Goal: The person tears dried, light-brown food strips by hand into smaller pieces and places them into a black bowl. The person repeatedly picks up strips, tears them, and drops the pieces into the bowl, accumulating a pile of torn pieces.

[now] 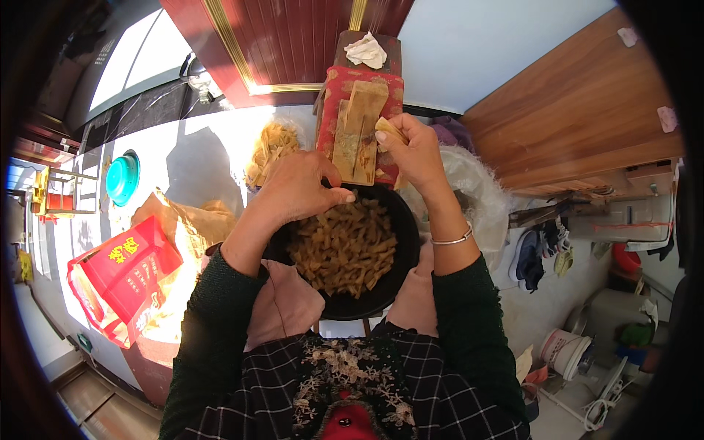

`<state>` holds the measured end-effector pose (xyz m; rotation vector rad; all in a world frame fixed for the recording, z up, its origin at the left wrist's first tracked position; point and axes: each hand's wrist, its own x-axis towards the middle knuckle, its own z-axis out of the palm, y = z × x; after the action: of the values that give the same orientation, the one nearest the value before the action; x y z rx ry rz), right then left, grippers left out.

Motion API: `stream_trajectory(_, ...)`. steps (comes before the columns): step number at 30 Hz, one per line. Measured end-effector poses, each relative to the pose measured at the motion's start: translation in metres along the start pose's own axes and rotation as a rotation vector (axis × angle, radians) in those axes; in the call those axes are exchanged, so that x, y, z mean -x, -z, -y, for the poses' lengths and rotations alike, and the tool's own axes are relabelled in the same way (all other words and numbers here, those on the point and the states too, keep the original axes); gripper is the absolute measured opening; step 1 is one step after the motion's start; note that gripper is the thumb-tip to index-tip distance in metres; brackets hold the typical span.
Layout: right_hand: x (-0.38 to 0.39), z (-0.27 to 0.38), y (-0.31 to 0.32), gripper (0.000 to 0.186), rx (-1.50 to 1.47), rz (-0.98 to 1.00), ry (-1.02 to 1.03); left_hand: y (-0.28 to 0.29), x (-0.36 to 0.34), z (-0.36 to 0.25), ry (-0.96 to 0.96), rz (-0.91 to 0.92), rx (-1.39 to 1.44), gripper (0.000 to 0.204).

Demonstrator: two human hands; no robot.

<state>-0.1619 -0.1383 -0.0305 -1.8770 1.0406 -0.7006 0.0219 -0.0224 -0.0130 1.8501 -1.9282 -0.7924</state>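
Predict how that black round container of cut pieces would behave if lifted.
The container looks stiff, its rim forming a smooth curve. It is probably fairly heavy, given the many pieces inside. Those seem to lie loose, so tilting would likely make some slide.

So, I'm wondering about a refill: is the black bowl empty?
No, not empty: brown cut pieces are heaped inside the black bowl.

It looks like a home: shoes [526,258] at three o'clock, bucket [562,355] at four, basin [121,180] at nine.
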Motion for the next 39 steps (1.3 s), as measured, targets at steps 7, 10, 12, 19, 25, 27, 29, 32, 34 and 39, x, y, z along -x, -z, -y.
stream_trajectory(7,0.015,0.038,-0.033,0.015,-1.182,0.023,0.021,-0.026,0.002,-0.018,0.022,-0.385,0.339,0.033)
stream_trajectory(10,0.007,0.02,-0.021,0.012,-0.402,-0.128,0.172,-0.022,-0.005,-0.008,0.038,-0.515,0.265,0.028)
stream_trajectory(12,0.006,0.012,-0.017,0.01,-0.597,-0.071,-0.062,-0.019,-0.011,-0.005,0.058,-0.55,0.184,0.026)
stream_trajectory(19,-0.001,-0.003,-0.026,0.01,-0.6,-0.105,-0.14,-0.018,-0.027,0.005,0.129,-0.53,0.104,0.024)
stream_trajectory(25,-0.002,-0.009,-0.034,0.011,-0.65,-0.124,-0.114,-0.018,-0.033,0.012,0.161,-0.505,0.122,0.025)
stream_trajectory(27,-0.004,-0.015,-0.037,0.014,-0.55,-0.144,-0.112,-0.019,-0.034,0.013,0.162,-0.488,0.118,0.025)
stream_trajectory(29,-0.007,-0.027,-0.041,0.018,-0.368,-0.175,-0.111,-0.018,-0.035,0.011,0.157,-0.465,0.099,0.024)
stream_trajectory(32,-0.01,-0.024,-0.045,0.02,-0.268,-0.175,-0.11,-0.015,-0.031,0.009,0.213,-0.414,0.089,0.024)
stream_trajectory(34,-0.007,-0.026,-0.043,0.019,-0.032,-0.216,-0.037,-0.013,-0.028,0.002,0.27,-0.344,0.044,0.025)
stream_trajectory(39,0.003,-0.036,-0.026,0.018,0.152,-0.339,-0.009,-0.009,-0.01,0.015,0.297,-0.299,0.016,0.026)
